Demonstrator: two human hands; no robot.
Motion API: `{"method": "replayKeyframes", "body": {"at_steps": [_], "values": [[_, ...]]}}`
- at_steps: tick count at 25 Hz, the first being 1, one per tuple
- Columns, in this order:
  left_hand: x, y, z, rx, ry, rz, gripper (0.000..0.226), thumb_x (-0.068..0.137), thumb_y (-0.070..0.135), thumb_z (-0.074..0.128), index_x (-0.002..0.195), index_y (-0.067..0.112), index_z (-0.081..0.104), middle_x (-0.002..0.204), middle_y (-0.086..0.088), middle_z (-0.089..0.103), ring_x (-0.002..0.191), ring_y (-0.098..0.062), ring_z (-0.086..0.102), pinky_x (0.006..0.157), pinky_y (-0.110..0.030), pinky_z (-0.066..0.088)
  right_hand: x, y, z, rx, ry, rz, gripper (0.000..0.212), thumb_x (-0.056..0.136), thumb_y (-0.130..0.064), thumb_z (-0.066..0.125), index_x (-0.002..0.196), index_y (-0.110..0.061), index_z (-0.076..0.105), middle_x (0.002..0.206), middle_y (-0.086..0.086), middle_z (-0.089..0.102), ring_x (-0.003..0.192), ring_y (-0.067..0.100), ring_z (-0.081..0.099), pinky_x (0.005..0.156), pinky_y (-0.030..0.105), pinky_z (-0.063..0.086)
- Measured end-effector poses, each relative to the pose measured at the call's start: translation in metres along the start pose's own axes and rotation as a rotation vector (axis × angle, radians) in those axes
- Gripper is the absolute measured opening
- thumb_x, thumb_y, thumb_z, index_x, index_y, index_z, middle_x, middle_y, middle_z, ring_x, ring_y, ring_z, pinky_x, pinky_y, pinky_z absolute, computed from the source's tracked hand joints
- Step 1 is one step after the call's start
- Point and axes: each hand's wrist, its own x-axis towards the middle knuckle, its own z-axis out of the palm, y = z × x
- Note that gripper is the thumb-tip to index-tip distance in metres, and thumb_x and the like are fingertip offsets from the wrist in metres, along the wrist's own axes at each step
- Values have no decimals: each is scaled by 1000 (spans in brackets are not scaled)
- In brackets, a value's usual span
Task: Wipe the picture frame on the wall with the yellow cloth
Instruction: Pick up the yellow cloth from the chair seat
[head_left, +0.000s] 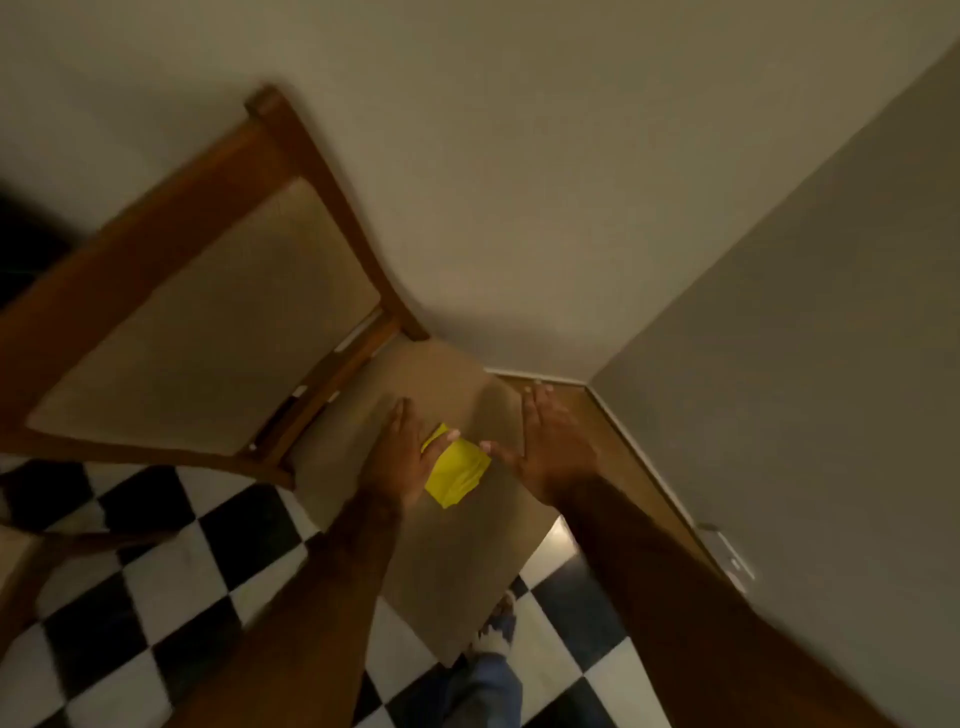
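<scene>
Head view: left hand (397, 457) flat over the yellow cloth (457, 473), thumb resting on it, fingers (400, 415) stretched out, gripping nothing yet, likely about to gather it. Right hand (550, 447) spread wide, empty, just beside. Cloth folded near the chair seat (452, 561) middle, long axis running toward the seat's front edge. Picture frame out of view.

No text, label, brand, number or sign can be read anywhere in the view; the picture is dim and blurred.
</scene>
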Motion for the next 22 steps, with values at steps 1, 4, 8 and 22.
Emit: {"method": "replayKeyframes", "body": {"at_steps": [1, 4, 8, 22], "values": [[5, -12, 12, -30, -29, -60, 94, 89, 58, 57, 157, 5, 20, 166, -15, 21, 153, -27, 23, 121, -33, 20, 10, 0, 19, 20, -58, 12, 103, 93, -73, 40, 163, -5, 8, 173, 14, 4, 162, 27, 2, 130, 39, 9], [21, -50, 46, -22, -82, -195, 83, 94, 51, 54, 155, 1, 25, 162, -19, 28, 150, -31, 28, 121, -37, 23, 40, 2, 70, 127, -209, 60, 96, 96, -65, 46, 163, -9, 9, 173, 11, 8, 161, 26, 9, 128, 38, 14], [30, -74, 75, 118, -48, -168, 53, 98, 40, 52, 132, -1, 56, 141, -23, 52, 135, -36, 42, 111, -43, 35, 70, -2, 116, 239, -272, 35, 79, 98, -44, 59, 161, -14, 24, 167, 12, 28, 154, 32, 27, 123, 39, 26], [19, -49, 58, -668, 63, -386, 18, 84, 25, 75, 99, 28, 65, 102, -5, 72, 99, -27, 70, 89, -49, 58, 74, 8, 83, 514, -240, 267, 43, 86, -35, 77, 120, -10, 69, 131, 12, 68, 124, 30, 61, 96, 30, 45]]}}
